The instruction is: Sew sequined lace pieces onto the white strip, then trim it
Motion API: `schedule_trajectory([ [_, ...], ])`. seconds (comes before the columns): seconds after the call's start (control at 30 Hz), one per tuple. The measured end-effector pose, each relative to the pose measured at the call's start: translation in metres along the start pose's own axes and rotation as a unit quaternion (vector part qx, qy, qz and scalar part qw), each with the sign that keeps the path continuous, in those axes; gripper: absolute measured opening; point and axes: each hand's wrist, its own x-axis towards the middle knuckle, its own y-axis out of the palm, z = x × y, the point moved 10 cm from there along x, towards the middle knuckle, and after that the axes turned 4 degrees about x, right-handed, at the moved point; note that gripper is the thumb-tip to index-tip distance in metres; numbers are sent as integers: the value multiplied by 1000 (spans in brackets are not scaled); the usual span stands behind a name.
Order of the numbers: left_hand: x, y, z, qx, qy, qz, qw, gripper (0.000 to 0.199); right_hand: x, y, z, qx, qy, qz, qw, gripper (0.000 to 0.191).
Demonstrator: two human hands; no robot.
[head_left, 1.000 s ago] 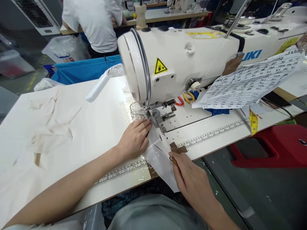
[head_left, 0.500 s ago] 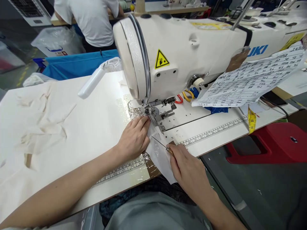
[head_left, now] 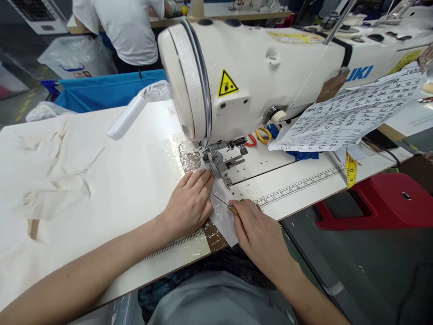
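My left hand [head_left: 191,203] lies with fingers stretched out on a thin white piece of fabric [head_left: 225,224], its fingertips just in front of the presser foot [head_left: 207,157] of the sewing machine [head_left: 243,76]. Between the fingers of my closed right hand [head_left: 259,230] is an awl [head_left: 232,208] with a wooden handle. The awl's thin metal shaft points left across the fabric, and its tip reaches the side of my left hand. A metal guide [head_left: 219,176] runs along the fabric's right side. Part of the fabric is hidden beneath my left hand.
Loose cream fabric [head_left: 57,176] lies crumpled on the left of the table. Behind it is a white roll [head_left: 126,118]. Scissors [head_left: 263,135] and a handwritten sheet [head_left: 352,110] are at the right, near a hanging tape measure [head_left: 351,169] and red stool [head_left: 379,203]. A co-worker [head_left: 125,27] sits beyond.
The fabric's near end has slid toward the machine. My left hand has drawn slightly back from the presser foot, while my right hand has shifted left with the awl. The view has turned slightly.
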Motion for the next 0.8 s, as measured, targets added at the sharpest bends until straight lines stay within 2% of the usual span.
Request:
schedule_trajectory([
  [0.17,0,-1,0,-6,-2,-5,1000,47,3,3,0,3,3,7,1000,24],
  [0.5,7,3,16,7,-18,-9,1000,46,16,8,5,-10,-8,7,1000,23],
  [0.67,10,0,26,21,-45,-29,998,43,25,14,4,-17,8,13,1000,23],
  [0.8,14,2,32,34,-33,-22,999,41,29,15,1,2,24,-5,1000,24],
])
